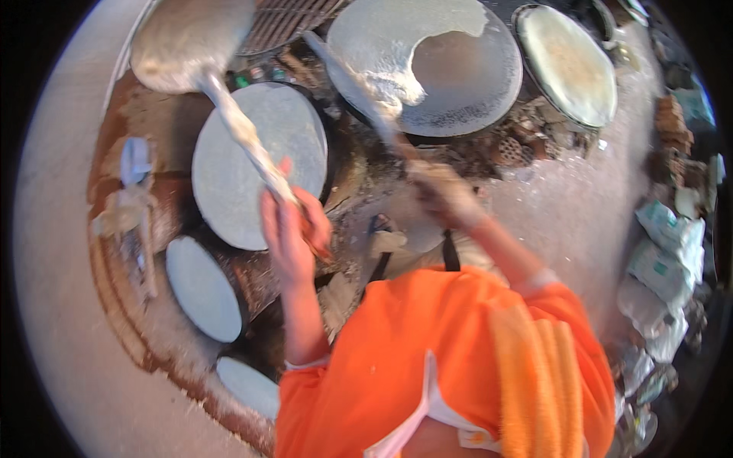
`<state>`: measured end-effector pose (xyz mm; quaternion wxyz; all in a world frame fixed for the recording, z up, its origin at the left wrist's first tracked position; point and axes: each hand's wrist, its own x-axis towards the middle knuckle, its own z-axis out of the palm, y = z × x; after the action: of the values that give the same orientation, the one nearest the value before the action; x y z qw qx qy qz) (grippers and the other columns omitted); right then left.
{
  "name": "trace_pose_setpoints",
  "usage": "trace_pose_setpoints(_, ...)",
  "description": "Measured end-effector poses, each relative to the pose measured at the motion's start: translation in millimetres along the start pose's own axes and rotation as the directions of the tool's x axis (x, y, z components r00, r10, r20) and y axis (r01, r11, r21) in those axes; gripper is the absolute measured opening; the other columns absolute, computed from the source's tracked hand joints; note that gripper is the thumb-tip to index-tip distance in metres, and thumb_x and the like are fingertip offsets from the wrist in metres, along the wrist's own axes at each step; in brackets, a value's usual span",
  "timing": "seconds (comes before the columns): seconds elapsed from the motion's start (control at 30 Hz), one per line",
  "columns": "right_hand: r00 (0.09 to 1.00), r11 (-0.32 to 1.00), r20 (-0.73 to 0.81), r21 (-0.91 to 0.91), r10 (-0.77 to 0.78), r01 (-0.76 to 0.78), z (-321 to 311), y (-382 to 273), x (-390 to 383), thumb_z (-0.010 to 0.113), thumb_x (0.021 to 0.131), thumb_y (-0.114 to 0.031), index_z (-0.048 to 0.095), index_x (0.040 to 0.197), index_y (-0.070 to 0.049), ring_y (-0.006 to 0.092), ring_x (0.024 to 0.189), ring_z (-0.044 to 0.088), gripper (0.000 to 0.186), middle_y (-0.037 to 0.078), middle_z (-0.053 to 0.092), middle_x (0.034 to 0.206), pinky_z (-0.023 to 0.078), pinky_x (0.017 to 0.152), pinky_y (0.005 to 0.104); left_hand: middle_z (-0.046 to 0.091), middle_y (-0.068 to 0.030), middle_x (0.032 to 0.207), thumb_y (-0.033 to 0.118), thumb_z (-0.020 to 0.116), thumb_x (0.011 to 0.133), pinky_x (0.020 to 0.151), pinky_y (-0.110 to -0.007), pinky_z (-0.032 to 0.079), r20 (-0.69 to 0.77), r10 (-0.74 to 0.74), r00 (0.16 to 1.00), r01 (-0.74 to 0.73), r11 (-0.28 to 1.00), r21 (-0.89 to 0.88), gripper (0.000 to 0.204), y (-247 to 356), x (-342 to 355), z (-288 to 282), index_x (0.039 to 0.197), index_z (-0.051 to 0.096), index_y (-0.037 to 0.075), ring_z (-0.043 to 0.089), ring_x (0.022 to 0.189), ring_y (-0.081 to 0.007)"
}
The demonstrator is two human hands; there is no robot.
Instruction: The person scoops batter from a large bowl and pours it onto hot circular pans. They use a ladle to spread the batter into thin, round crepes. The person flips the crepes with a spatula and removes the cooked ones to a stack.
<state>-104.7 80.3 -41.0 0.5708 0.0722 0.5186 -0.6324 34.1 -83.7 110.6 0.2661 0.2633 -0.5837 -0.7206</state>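
Note:
My left hand [290, 229] is closed round the handle of a batter-coated ladle [240, 130]. Its broad, rounded end rises at the far left, beyond the nearest griddle. A long batter spreader [355, 84] is gripped in my right hand [443, 195], which is blurred by motion. The spreader's pale blade lies over the left part of a large round griddle [466, 103]. Wet batter [382, 38] covers much of that griddle, thickest beside the blade, leaving a brown bare patch at its right. Under the ladle handle is another round, pale griddle [237, 172].
A griddle with a pale, brown-centred sheet [569, 65] stands at the far right. Two smaller pale discs, including one [202, 290], lie at the left. A metal grate [286, 23] is at the back. Bagged goods [668, 252] line the right side. A white container [135, 160] stands at left.

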Motion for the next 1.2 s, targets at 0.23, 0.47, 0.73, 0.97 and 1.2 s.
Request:
trace_pose_setpoints(0.23,0.987,0.944,-0.122,0.300,-0.106,0.138,67.3,80.7,1.5,0.055,0.081,-0.027,0.055,0.084,-0.009,0.0164,0.043,0.047,0.018,0.004,0.054,0.062,0.040,0.040,0.0331,0.038,0.0023,0.065,0.011,0.039,0.091,0.034,-0.018,0.024,0.061,-0.210,0.976,0.209,0.978,0.022,0.035,-3.7,-14.9,-83.5,0.125,0.037,0.006,0.026,0.036,-0.0024)
trace_pose_setpoints(0.47,0.850,0.933,-0.384,-0.160,-0.361,0.323,134.1,46.7,26.8,0.050,0.086,-0.041,0.053,0.081,-0.013,0.0132,0.044,0.044,0.028,0.000,0.050,0.057,0.037,0.039,0.0294,0.041,-0.0010,0.067,-0.001,0.040,0.076,0.034,-0.019,0.027,0.032,-0.217,0.976,0.218,0.974,-0.066,0.048,8.5,-66.4,-106.2,0.123,0.037,0.005,0.029,0.037,-0.0040)
trace_pose_setpoints(0.73,0.911,0.912,-0.357,0.266,-0.207,0.312,66.1,73.3,-3.6,0.046,0.090,-0.039,0.049,0.087,-0.017,0.0101,0.033,0.032,0.023,-0.003,0.040,0.052,0.028,0.031,0.0276,0.040,0.0017,0.065,-0.001,0.042,0.079,0.033,-0.018,0.023,-0.104,-0.198,0.975,0.198,0.980,-0.010,0.040,5.2,-123.1,-142.3,0.119,0.041,0.007,0.027,0.036,-0.0027)
trace_pose_setpoints(0.97,0.899,0.840,-0.369,0.389,-0.236,0.379,68.5,49.3,-9.9,0.051,0.087,-0.040,0.050,0.092,-0.015,0.0094,0.035,0.033,0.025,-0.003,0.041,0.055,0.027,0.033,0.0252,0.045,-0.0021,0.075,-0.004,0.045,0.077,0.034,-0.020,0.028,0.101,-0.301,0.948,0.317,0.918,-0.238,0.046,-21.6,-90.8,-135.0,0.121,0.037,0.006,0.031,0.037,-0.0044)
trace_pose_setpoints(1.2,0.870,0.867,-0.263,-0.403,-0.416,0.293,-46.9,153.0,21.0,0.047,0.089,-0.042,0.045,0.083,-0.014,0.0121,0.034,0.036,0.029,-0.001,0.042,0.054,0.029,0.031,0.0280,0.044,-0.0040,0.071,-0.002,0.038,0.084,0.034,-0.019,0.029,0.247,-0.337,0.909,0.389,0.897,-0.210,0.036,-20.7,-54.5,-104.0,0.120,0.036,0.004,0.029,0.037,-0.0034)
